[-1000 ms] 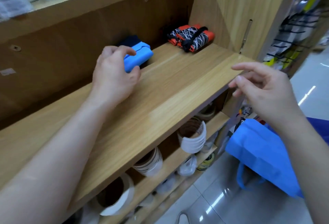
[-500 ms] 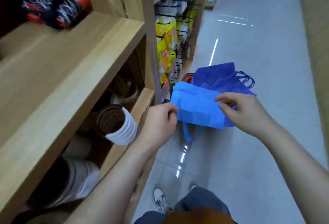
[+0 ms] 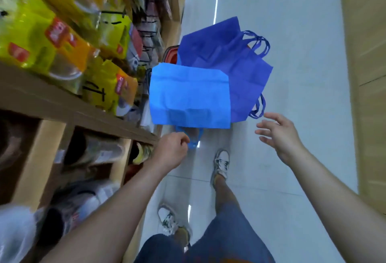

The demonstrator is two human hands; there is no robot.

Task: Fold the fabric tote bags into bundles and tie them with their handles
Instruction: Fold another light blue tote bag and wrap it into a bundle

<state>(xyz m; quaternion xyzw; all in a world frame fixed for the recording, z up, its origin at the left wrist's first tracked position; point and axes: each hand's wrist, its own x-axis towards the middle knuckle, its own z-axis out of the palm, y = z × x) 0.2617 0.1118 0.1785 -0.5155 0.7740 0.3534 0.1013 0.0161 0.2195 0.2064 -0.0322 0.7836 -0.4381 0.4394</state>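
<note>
A light blue fabric tote bag [image 3: 189, 97] lies flat on top of a pile of darker blue tote bags [image 3: 234, 58] above the floor. Its handle loop [image 3: 193, 140] hangs off the near edge. My left hand [image 3: 172, 151] pinches that handle loop just below the bag. My right hand [image 3: 278, 135] hovers to the right of the pile with fingers spread, holding nothing. A red container rim [image 3: 172, 55] shows under the bags; what holds the pile up is otherwise hidden.
A wooden shelf unit [image 3: 69, 110] runs along the left, with yellow packaged goods [image 3: 37, 33] on top and rolls in lower compartments. A wooden panel [image 3: 365, 74] lines the right side. White tiled floor [image 3: 292, 33] lies between. My legs and sneakers [image 3: 221, 163] stand below.
My view swung from the shelf with tied bundles down to the aisle. My right hand let go of the light blue bag and opened; my left hand moved to its handle.
</note>
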